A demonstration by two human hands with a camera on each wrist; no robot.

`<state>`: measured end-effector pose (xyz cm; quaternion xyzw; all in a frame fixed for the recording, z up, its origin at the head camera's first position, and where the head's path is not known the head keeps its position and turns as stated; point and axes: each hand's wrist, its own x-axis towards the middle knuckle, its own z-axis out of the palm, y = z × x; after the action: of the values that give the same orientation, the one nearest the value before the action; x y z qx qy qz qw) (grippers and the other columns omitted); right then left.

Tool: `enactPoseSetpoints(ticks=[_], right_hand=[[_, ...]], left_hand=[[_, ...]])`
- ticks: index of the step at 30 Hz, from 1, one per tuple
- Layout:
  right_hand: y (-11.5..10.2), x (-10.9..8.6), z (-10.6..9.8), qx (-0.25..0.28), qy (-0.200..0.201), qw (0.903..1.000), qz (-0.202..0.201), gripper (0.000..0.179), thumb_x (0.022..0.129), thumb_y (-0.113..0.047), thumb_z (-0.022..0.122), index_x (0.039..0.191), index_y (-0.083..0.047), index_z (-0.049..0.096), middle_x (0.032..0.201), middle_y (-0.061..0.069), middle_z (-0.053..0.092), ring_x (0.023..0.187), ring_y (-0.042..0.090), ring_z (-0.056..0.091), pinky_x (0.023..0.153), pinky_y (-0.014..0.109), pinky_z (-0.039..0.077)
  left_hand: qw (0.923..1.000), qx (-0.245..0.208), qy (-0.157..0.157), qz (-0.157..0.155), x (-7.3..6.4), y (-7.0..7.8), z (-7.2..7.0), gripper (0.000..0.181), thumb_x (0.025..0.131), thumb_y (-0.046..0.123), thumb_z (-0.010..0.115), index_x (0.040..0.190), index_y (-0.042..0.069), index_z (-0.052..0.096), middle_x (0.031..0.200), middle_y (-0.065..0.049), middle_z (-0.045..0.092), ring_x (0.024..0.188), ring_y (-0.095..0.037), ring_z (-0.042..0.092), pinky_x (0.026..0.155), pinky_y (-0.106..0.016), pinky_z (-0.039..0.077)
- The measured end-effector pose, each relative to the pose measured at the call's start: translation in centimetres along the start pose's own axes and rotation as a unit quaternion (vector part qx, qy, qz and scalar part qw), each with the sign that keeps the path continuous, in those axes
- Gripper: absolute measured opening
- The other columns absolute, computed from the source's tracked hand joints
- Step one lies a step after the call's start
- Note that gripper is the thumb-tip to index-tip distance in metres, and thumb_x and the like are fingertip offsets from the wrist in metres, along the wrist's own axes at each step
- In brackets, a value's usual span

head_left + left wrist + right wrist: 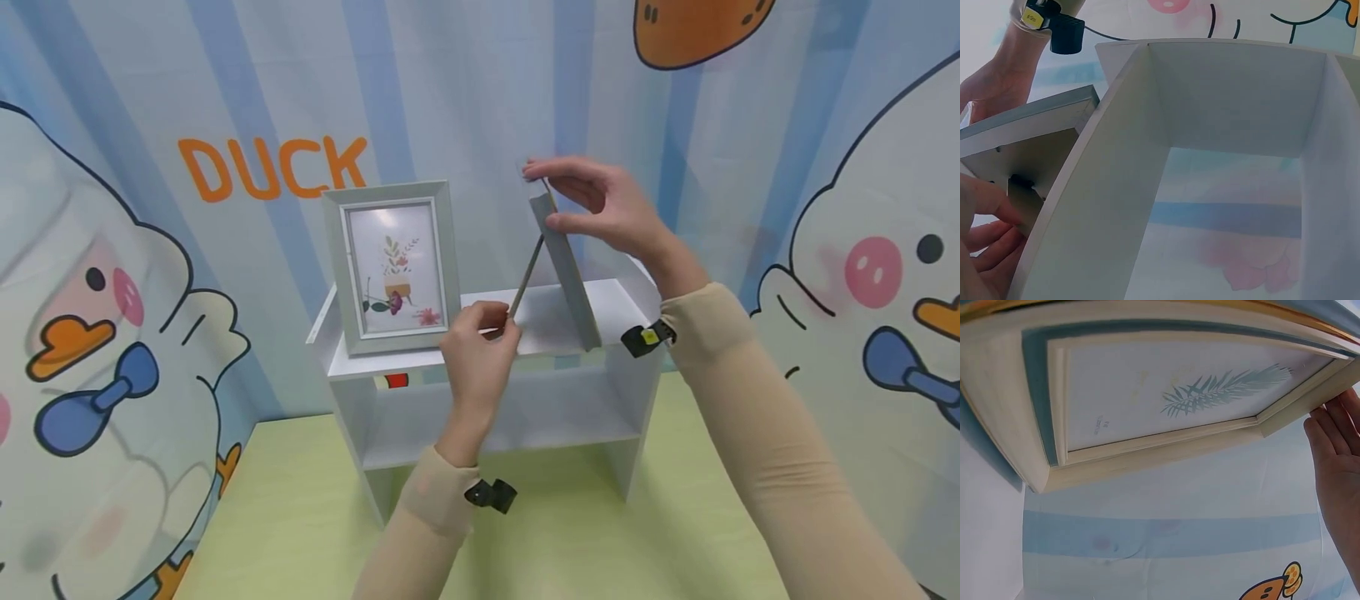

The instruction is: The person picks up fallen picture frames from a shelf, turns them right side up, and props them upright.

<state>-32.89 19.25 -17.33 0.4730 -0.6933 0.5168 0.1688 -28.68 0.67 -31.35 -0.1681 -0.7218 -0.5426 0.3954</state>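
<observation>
A picture frame point(566, 262) stands almost edge-on to the head camera, its lower edge on the top shelf of a small white shelf unit. With fingers over the top edge and thumb on the near side, my right hand point(611, 204) holds it. Its leaf print point(1229, 390) shows in the right wrist view. From its back slants a thin support leg point(527, 275), which my left hand point(480, 346) pinches near the lower end. The left wrist view shows the frame's dark back point(1035, 156) and that leg swung outward.
A second pale frame point(452, 275) with a potted-plant print stands at the left of the top shelf. The white shelf unit point(495, 450) has raised sides and a lower shelf, on a yellow-green surface point(285, 517). Behind hangs a striped duck curtain point(472, 100).
</observation>
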Motion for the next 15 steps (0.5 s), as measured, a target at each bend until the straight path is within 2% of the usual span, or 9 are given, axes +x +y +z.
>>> enactPoseSetpoints(ticks=[8,15], right_hand=[[0.1,0.23,0.35,-0.012,-0.007,0.9999,-0.003,0.049,0.079,0.005,0.07,0.125,0.007,0.056,0.135,0.016,0.054,0.135,0.021,0.041,0.113,0.029,0.032],[0.04,0.2,0.42,-0.026,-0.008,0.9996,-0.005,0.049,0.079,0.003,0.071,0.126,0.005,0.056,0.136,0.016,0.053,0.135,0.021,0.042,0.113,0.03,0.032]], left_hand=[[0.9995,0.004,-0.01,-0.03,0.2,0.13,-0.63,0.007,0.079,0.002,0.066,0.085,0.003,0.07,0.077,-0.006,0.069,0.069,-0.012,0.066,0.064,-0.02,0.057],[0.9995,0.007,-0.012,-0.029,0.3,0.05,-0.8,0.007,0.079,0.002,0.067,0.085,0.002,0.071,0.077,-0.006,0.07,0.068,-0.013,0.066,0.065,-0.02,0.057]])
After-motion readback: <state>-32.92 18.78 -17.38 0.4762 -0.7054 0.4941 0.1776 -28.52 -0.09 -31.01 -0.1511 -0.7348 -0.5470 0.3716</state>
